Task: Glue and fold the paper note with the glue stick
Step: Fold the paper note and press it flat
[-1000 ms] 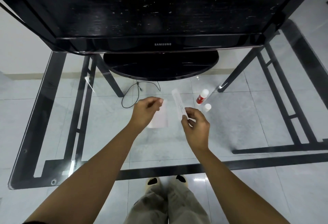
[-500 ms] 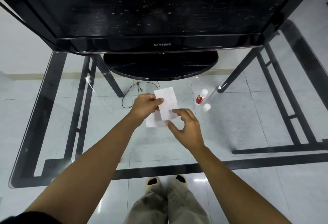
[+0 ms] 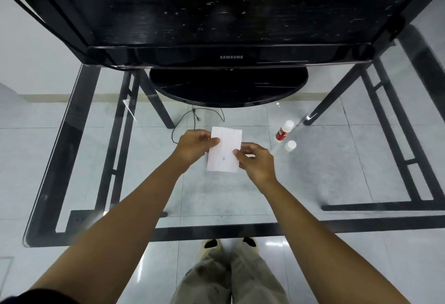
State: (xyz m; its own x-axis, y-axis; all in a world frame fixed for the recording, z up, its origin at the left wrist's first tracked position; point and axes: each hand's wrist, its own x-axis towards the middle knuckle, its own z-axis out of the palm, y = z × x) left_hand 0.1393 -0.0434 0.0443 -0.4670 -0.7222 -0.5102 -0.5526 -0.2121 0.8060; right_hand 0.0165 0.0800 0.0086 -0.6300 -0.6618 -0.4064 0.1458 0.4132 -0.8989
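— Over the glass tabletop (image 3: 216, 197), what's in your grip?
— Paper note (image 3: 225, 150): left hand (image 3: 196, 146) and right hand (image 3: 256, 161) pinch its edges; fingertips hidden behind it; glue stick (image 3: 284, 130) lies uncapped nearby.

The person's arms are bare to the elbow, with a black sleeve (image 3: 36, 297) edge on the left. They wear loose grey-beige trousers (image 3: 231, 279) and cream-and-black shoes (image 3: 212, 243).
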